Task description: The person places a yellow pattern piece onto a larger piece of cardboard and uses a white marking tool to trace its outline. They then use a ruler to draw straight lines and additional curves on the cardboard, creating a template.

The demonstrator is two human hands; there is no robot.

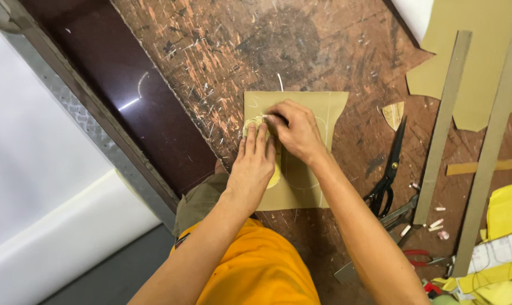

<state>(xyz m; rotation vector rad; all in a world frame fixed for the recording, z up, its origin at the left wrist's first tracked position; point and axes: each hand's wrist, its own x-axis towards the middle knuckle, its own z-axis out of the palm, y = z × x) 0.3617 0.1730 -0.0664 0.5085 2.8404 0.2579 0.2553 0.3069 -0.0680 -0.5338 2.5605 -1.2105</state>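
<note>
Scarred brown workbench point(239, 51) fills the head view, its surface nicked pale all over by old cuts, with a dark glossy ledge point(126, 107) running along it at nine o'clock and a white wall beyond.

At the centre lies a tan cardboard sheet point(312, 107), flat on the bench. The left hand point(253, 164) lies palm down on a yellow template point(276, 176), fingers straight and together, not grasping anything; it seems to press so that the pattern cannot slip on the card. The right hand point(298, 133), at one o'clock from the left, is pinched shut on a small white chalk point(265, 117), its tip at the template's upper edge, so the line can follow the outline. A faint curved line already shows on the card at three o'clock from the hands.

Toward three o'clock, apart from the card, lie black scissors point(390, 169), blades pointing to twelve. Just beyond them a long wooden strip point(443, 124) runs up the bench, with small white chalk bits point(436, 223) near its lower end. A larger tan sheet point(470, 56) sits at two o'clock, and yellow material point(507, 212) is heaped at four o'clock.
</note>
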